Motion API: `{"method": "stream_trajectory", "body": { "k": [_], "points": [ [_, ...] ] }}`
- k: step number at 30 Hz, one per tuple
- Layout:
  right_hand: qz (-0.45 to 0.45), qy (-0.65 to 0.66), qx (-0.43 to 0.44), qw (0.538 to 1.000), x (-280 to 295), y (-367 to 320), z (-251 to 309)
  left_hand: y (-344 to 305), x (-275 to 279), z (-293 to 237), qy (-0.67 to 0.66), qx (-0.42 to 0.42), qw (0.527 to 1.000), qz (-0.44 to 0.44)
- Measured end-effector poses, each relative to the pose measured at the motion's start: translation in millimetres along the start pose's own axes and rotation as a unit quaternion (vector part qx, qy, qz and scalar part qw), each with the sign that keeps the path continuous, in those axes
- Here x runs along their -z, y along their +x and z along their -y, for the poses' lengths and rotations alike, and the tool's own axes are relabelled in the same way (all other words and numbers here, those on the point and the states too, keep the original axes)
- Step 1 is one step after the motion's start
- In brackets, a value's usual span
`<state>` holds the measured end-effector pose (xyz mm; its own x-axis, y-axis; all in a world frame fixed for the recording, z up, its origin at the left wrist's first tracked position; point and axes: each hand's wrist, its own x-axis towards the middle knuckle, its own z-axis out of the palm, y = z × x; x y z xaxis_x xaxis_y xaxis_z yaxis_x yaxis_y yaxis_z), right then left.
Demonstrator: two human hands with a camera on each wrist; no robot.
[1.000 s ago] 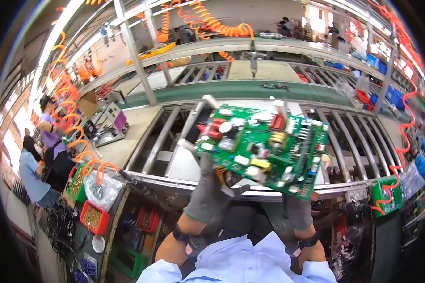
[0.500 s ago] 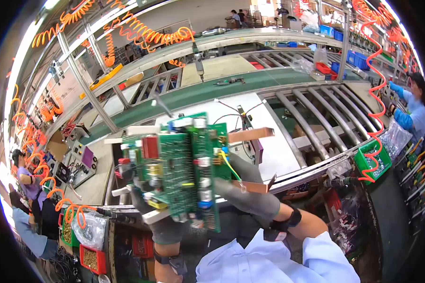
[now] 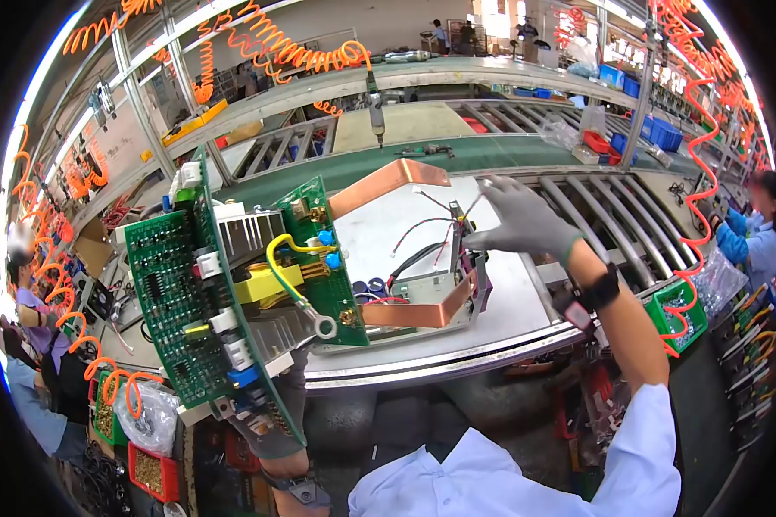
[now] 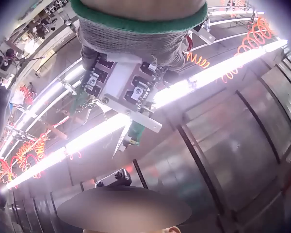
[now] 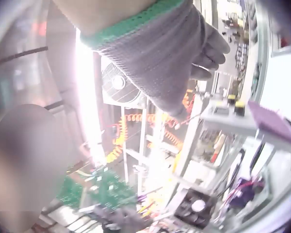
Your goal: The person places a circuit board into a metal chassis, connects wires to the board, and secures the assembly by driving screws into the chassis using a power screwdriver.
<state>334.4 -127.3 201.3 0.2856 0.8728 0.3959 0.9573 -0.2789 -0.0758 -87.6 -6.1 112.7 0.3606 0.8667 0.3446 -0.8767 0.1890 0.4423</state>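
Observation:
My gloved left hand (image 3: 280,422) holds up a circuit board assembly (image 3: 159,297) by its lower end, over the near edge of the bench. Green boards, finned heat sinks (image 3: 263,233) and two bent copper bars (image 3: 396,183) make it up. A yellow-green wire with a ring terminal (image 3: 325,327) hangs from it. The assembly hides most of the left fingers. To the right, my gloved right hand (image 3: 526,220) has its fingers stretched out, thumb near the upright end of an open metal chassis (image 3: 431,284). Loose wires (image 3: 422,228) rise from this chassis on the white board (image 3: 513,302).
Metal rollers (image 3: 607,224) run along the right of the bench. A power screwdriver (image 3: 376,112) hangs on an orange coiled hose. Parts bins stand at the sides, one green (image 3: 679,314) and one red (image 3: 153,472). Another person (image 3: 754,224) works at the far right.
The assembly was gripped in both hands, turned from flat to upright, and moved left in the left hand. My right hand has released it and reached over to the chassis.

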Motion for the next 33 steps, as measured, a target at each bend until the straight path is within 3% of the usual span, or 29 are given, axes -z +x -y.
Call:
{"method": "stream_trajectory", "body": {
  "k": [2, 4, 8, 10, 12, 13, 14, 15, 16, 17, 18, 20, 23, 27, 33],
  "points": [
    [0.110, -0.085, 0.093, 0.986, 10, 28, 28, -8, -4, 6, -0.028, 0.004, 1.000, -0.013],
    [0.284, -0.181, 0.116, 0.934, 6, 48, 58, -10, -10, 10, -0.050, 0.004, 0.998, -0.025],
    [0.160, -0.408, 0.213, 0.873, -93, 48, 66, -7, -23, 24, -0.088, 0.016, 0.995, -0.038],
    [0.211, -0.459, 0.217, 0.835, -104, 48, 70, -2, -33, 31, -0.087, 0.022, 0.995, -0.047],
    [0.263, -0.419, 0.195, 0.847, -87, 54, 83, 5, -42, 37, -0.042, 0.032, 0.996, -0.078],
    [0.201, -0.394, 0.172, 0.880, -82, 56, 78, 9, -46, 39, -0.020, 0.037, 0.995, -0.095],
    [0.200, -0.287, 0.142, 0.926, -57, 53, 72, 12, -50, 41, 0.001, 0.042, 0.993, -0.111],
    [0.123, -0.168, 0.111, 0.972, -44, 48, 65, 14, -54, 42, -0.057, 0.076, 0.992, -0.079],
    [0.044, -0.045, 0.077, 0.995, -37, 45, 55, 16, -59, 44, -0.116, 0.109, 0.986, -0.047],
    [-0.039, 0.079, 0.047, 0.995, -46, 41, 36, 18, -72, 46, -0.084, 0.108, 0.987, -0.087],
    [0.035, 0.233, -0.156, 0.959, -30, 39, 36, 21, -85, 49, -0.052, 0.109, 0.984, -0.127],
    [-0.052, 0.513, -0.118, 0.848, -85, 33, -20, 23, -74, 56, 0.006, 0.103, 0.990, -0.101],
    [-0.165, 0.732, -0.139, 0.647, -99, 24, -4, 30, -79, 71, 0.069, 0.076, 0.985, -0.139],
    [-0.182, 0.768, -0.206, 0.579, -113, 34, -10, 35, -94, 88, 0.137, 0.055, 0.978, -0.144],
    [-0.223, 0.776, -0.181, 0.562, -108, 27, -11, 44, -92, 118, 0.132, 0.089, 0.980, -0.122]
  ]
}}
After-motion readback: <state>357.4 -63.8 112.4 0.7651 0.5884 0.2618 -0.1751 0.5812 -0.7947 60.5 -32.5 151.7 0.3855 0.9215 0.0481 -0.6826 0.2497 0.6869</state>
